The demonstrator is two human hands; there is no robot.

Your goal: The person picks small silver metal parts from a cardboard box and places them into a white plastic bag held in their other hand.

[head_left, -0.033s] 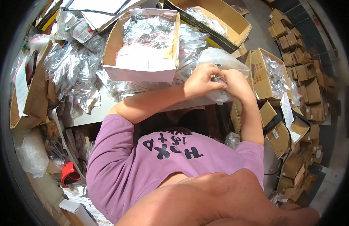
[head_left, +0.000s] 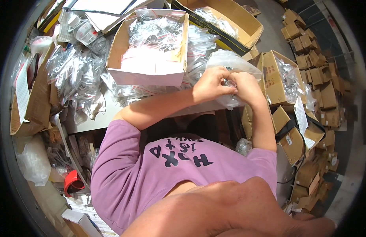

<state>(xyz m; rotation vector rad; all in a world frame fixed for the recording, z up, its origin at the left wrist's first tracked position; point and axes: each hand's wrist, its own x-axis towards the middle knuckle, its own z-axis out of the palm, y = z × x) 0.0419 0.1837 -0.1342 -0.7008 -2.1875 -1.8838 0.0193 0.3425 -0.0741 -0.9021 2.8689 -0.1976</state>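
Observation:
My left hand (head_left: 212, 85) and my right hand (head_left: 246, 87) meet above the right part of the table, fingers bent and pinched together. Between them shows a bit of a small clear plastic bag (head_left: 230, 83), gripped by both hands; the fingers hide most of it, and I cannot make out its contents. A larger, cloudy plastic bag (head_left: 230, 60) lies just beyond my hands, and clear plastic also shows below them. Left of my hands stands an open cardboard box (head_left: 147, 78) full of small clear zip bags with red strips.
Heaped zip bags (head_left: 78, 75) cover the table's left side, near a plastic bottle (head_left: 86, 33). A yellow-and-black edged carton (head_left: 242, 29) stands at the back. Right of my hands is a carton of bagged parts (head_left: 274, 81); stacked brown boxes (head_left: 329, 93) line the far right.

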